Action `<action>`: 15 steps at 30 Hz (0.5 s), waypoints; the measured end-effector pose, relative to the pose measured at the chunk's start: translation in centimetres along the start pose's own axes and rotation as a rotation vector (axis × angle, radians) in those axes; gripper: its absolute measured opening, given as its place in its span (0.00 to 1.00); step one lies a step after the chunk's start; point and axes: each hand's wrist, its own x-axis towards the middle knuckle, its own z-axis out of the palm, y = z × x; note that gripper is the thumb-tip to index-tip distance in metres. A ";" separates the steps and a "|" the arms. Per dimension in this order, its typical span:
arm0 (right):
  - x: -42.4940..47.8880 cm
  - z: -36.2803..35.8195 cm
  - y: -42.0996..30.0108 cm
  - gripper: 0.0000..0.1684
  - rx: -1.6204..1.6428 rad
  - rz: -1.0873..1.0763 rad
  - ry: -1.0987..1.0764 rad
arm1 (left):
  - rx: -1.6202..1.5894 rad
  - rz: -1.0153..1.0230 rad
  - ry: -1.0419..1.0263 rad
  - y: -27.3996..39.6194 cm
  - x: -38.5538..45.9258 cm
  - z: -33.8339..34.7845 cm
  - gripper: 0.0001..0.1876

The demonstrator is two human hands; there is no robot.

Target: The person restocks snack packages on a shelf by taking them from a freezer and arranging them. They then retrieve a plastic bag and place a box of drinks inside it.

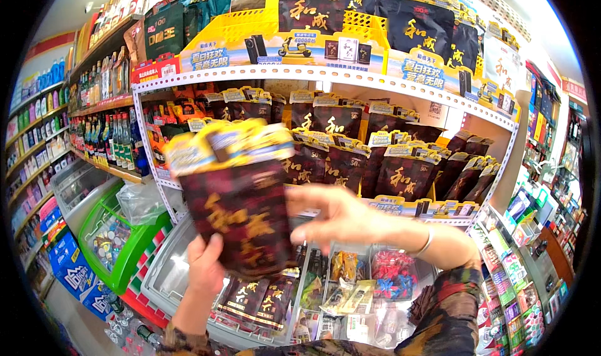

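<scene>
A dark maroon snack pouch [239, 215] with gold lettering and a yellow and blue card along its top is held upright by my left hand [205, 262], whose thumb lies on its lower left front. Motion blurs the pouch. My right hand [338, 215] is beside the pouch's right edge, fingers apart; whether its fingertips touch the pouch cannot be told. Behind, similar dark pouches [406, 177] stand in rows on a white metal shelf rack [328, 77]. More dark pouches [253, 299] lie below, in the chest under my hands.
A gray-framed chest [164, 281] with divided bins of wrapped snacks [347, 267] lies below. A green-rimmed freezer [117, 281] and blue cartons [70, 262] are at left, near bottle shelves [112, 135]. Yellow baskets [366, 25] top the rack; a goods rack [512, 271] stands at right.
</scene>
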 end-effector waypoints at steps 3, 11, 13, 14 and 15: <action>-1.3 0.2 -2.4 0.17 -0.127 0.179 0.068 | -0.002 0.049 -0.244 0.2 2.3 4.4 0.17; -0.7 -9.5 -9.5 0.14 -0.301 -0.379 0.775 | 0.217 0.078 -0.373 0.8 5.3 3.1 0.18; 0.3 -14.0 -12.3 0.14 -0.237 -0.742 0.924 | 0.349 0.049 -0.279 -0.3 4.0 0.3 0.16; 0.3 -17.3 -13.5 0.14 -0.238 -0.734 1.038 | 0.400 0.024 -0.239 -1.8 3.2 -1.2 0.15; 0.3 -20.1 -14.8 0.14 -0.238 -0.731 1.155 | 0.398 -0.031 -0.223 -3.2 2.4 -2.6 0.15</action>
